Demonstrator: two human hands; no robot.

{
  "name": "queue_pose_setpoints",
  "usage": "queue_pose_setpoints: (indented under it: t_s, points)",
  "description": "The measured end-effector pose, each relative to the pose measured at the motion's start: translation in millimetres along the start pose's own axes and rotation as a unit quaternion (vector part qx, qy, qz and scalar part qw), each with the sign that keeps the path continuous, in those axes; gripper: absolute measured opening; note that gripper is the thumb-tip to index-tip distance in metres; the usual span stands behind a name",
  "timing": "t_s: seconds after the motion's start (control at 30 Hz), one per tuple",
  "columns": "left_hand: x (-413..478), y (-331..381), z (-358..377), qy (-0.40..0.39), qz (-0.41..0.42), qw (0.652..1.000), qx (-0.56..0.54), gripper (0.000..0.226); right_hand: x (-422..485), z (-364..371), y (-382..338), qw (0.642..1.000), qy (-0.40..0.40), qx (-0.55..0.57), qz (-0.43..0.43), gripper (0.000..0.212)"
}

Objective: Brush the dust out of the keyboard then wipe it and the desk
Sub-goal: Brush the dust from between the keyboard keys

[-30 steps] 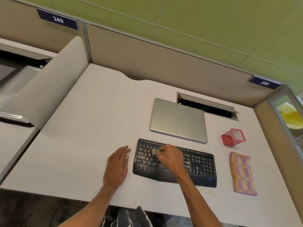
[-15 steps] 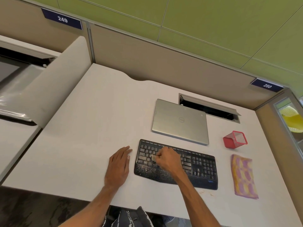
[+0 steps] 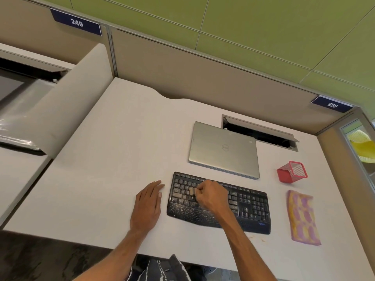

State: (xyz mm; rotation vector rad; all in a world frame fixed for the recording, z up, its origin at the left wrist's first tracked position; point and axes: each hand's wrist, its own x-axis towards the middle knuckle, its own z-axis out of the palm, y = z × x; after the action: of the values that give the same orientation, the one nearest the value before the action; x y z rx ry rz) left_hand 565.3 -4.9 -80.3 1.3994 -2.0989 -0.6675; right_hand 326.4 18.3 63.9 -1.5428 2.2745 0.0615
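Observation:
A black keyboard (image 3: 249, 207) with pale dust on its left keys and palm rest lies on the white desk (image 3: 113, 151) near the front edge. My right hand (image 3: 213, 196) is over the keyboard's left half and grips a small brush (image 3: 191, 191), whose pale bristles touch the keys. Flat on the desk just left of the keyboard rests my left hand (image 3: 149, 201), fingers straight. A folded yellow and purple cloth (image 3: 303, 218) lies right of the keyboard.
A shut silver laptop (image 3: 223, 149) sits behind the keyboard, with an open cable hatch (image 3: 261, 134) behind it. A red mesh pen cup (image 3: 292, 171) lies on its side at the right. Partition walls border the desk at the back and both sides.
My right hand has moved the brush a little to the left and toward me across the left keys. My left hand has stayed in place. The camera has shifted slightly.

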Motion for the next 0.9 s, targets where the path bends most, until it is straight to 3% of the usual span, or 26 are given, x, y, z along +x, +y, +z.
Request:
queue_pose_setpoints:
  t_s: [0.13, 0.33, 0.5, 0.67, 0.9]
  points:
    - [0.1, -0.7, 0.8, 0.001, 0.002, 1.000, 0.001, 0.040, 2.7, 2.8, -2.1, 0.999, -0.018, -0.024, -0.011, 0.021]
    - [1.0, -1.9, 2.3, -0.003, 0.001, 1.000, 0.006, 0.040, -1.8, 0.2, -7.8, 0.993, 0.039, -0.100, -0.045, 0.022]
    - [1.1, -3.9, 2.8, 0.001, 0.000, 1.000, 0.006, 0.039, -4.3, -0.2, -6.0, 0.992, 0.063, -0.086, -0.065, 0.036]
    - [1.1, -2.1, 2.8, 0.005, 0.002, 1.000, 0.003, 0.040, -6.2, 4.3, -1.9, 0.996, 0.021, -0.063, -0.057, 0.026]
    - [0.6, -3.1, 2.8, 0.004, 0.005, 1.000, 0.004, 0.041, -2.1, 1.4, 7.8, 0.994, 0.086, -0.057, -0.027, 0.031]
